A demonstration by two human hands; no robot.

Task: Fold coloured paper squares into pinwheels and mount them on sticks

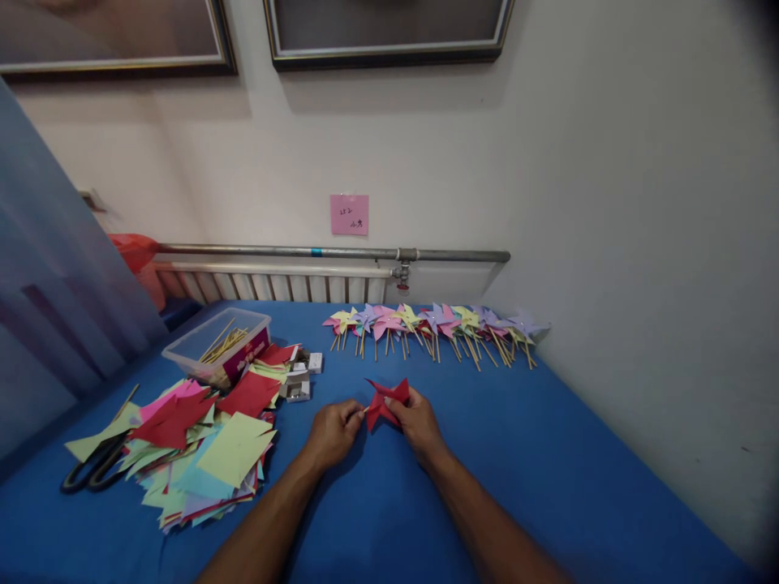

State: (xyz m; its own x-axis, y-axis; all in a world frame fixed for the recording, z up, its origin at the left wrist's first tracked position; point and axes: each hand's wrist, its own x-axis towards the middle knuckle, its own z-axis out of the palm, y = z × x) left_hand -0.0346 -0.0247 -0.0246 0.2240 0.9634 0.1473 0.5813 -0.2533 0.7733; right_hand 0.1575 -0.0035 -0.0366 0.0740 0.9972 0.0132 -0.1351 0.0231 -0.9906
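Note:
Over the middle of the blue table, my right hand (pixel 419 422) grips a red paper pinwheel (pixel 378 403), thumb on its front and fingers behind. My left hand (pixel 336 431) is closed, pinching a thin wooden stick (pixel 366 410) whose tip meets the pinwheel's left side. Most of the stick is hidden in that hand. Left of my hands lies a heap of coloured paper sheets (pixel 234 450). Small white boxes (pixel 298 388) stand close by, one of them open with small items inside that I cannot make out.
Finished pinwheels (pixel 389 319) on sticks line the table's back edge. A clear plastic tub (pixel 182 351) of wooden sticks sits back left. Black-handled scissors (pixel 101 466) lie partly under paper. Behind are a radiator (pixel 273 284) and pipe; a wall borders the right.

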